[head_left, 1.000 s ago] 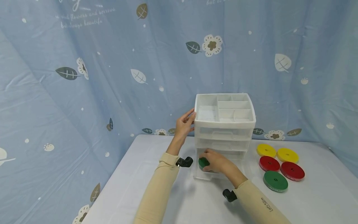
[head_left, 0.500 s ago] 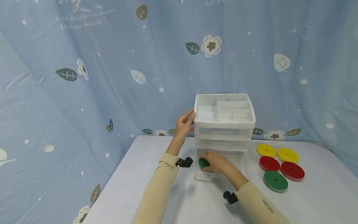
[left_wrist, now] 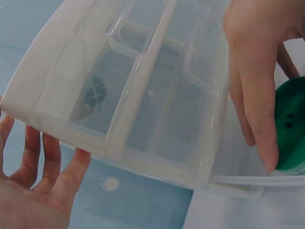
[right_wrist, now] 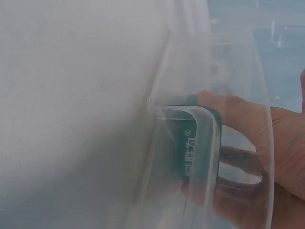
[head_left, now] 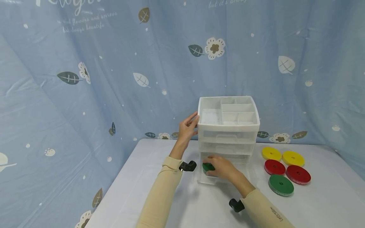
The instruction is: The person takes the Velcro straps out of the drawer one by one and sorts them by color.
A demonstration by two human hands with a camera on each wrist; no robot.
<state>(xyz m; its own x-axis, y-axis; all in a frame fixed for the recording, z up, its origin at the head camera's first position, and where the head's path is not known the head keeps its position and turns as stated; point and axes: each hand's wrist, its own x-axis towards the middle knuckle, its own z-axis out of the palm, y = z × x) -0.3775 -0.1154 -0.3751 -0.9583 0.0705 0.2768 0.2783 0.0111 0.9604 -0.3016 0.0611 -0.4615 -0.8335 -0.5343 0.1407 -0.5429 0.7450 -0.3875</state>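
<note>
A white drawer cabinet (head_left: 228, 127) with clear drawers stands upright on the table. Its lowest clear drawer (head_left: 206, 180) is pulled out toward me. Inside that drawer my right hand (head_left: 223, 167) grips a green ribbon roll (head_left: 208, 167) between thumb and fingers, near the left side. White lettering on the roll's edge shows through the drawer front in the right wrist view. My left hand (head_left: 186, 129) rests its extended fingertips against the cabinet's left side, just below the top tray. In the left wrist view those fingers (left_wrist: 71, 174) are spread along the cabinet's edge.
To the right of the cabinet lie two yellow rolls (head_left: 293, 158), two red rolls (head_left: 298, 174) and another green roll (head_left: 280, 185). The cabinet's top tray (head_left: 211, 115) has divided compartments. A blue patterned curtain (head_left: 171, 63) hangs behind the white table (head_left: 142, 177).
My right hand has dipped slightly and its wrist has shifted a little right and down, with the green ribbon roll staying in the drawer. My left hand has stayed at the cabinet's side.
</note>
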